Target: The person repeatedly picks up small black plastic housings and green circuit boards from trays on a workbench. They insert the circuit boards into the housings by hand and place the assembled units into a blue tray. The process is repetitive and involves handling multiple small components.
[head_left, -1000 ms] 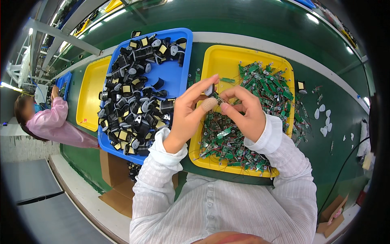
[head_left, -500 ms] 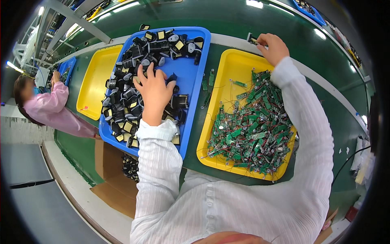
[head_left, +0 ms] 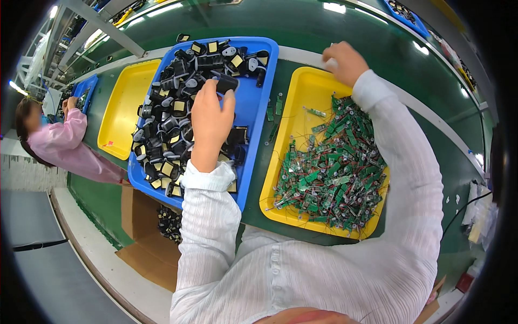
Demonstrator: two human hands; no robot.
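My left hand (head_left: 212,121) is over the blue tray (head_left: 258,156), its fingers closed on a black plastic housing (head_left: 229,82). Many similar black housings with grey ends and pale yellow patches (head_left: 171,125) are heaped in that tray. Past the far edge of the right-hand yellow tray (head_left: 302,81), my right hand (head_left: 346,62) is raised with curled fingers. What those fingers hold, if anything, is mostly hidden. A pile of small green circuit boards with thin wires (head_left: 334,178) fills much of this yellow tray.
Another yellow tray (head_left: 127,102) stands left of the blue one. A few loose green boards (head_left: 278,104) lie between the trays. An open cardboard box (head_left: 145,248) with black parts is below the bench. At the left a person in pink (head_left: 62,135) works.
My left hand has gone from spread fingers over the heap to a grip on a black housing. My right hand has shifted slightly left; the small dark part at its fingertips is no longer visible.
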